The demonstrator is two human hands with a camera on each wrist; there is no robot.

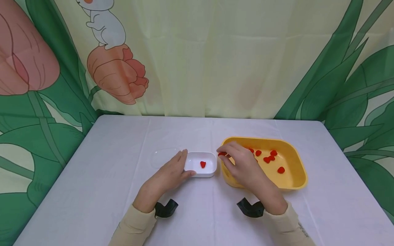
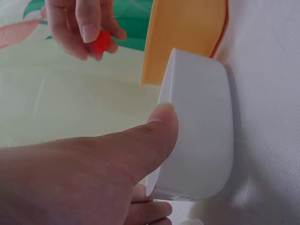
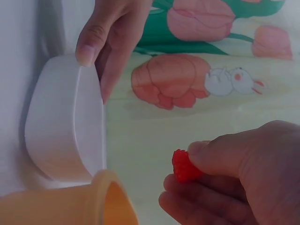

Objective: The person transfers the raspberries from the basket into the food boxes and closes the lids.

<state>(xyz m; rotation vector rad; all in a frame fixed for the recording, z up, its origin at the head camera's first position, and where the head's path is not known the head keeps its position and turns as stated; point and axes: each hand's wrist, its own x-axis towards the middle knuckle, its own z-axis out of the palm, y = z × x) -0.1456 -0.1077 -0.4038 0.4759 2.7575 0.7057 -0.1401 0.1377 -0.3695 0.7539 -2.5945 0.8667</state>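
Note:
My right hand (image 1: pixel 243 164) is raised over the left end of a yellow tray (image 1: pixel 297 171). Between its thumb and fingers it pinches a red, bumpy raspberry (image 3: pixel 184 166), also seen in the left wrist view. A small white rectangular box (image 1: pixel 210 172) stands upright on the table just left of the tray, with one red raspberry (image 1: pixel 202 164) inside. My left hand (image 1: pixel 170 171) grips the box at its left end, thumb on the near wall (image 2: pixel 201 126) and fingers around the end.
Several more raspberries (image 1: pixel 281 170) lie scattered in the yellow tray. A clear, see-through lid (image 1: pixel 161 158) lies on the white tablecloth (image 1: pixel 123 143) behind the left hand. A printed curtain (image 1: pixel 203 68) hangs behind the table's far edge.

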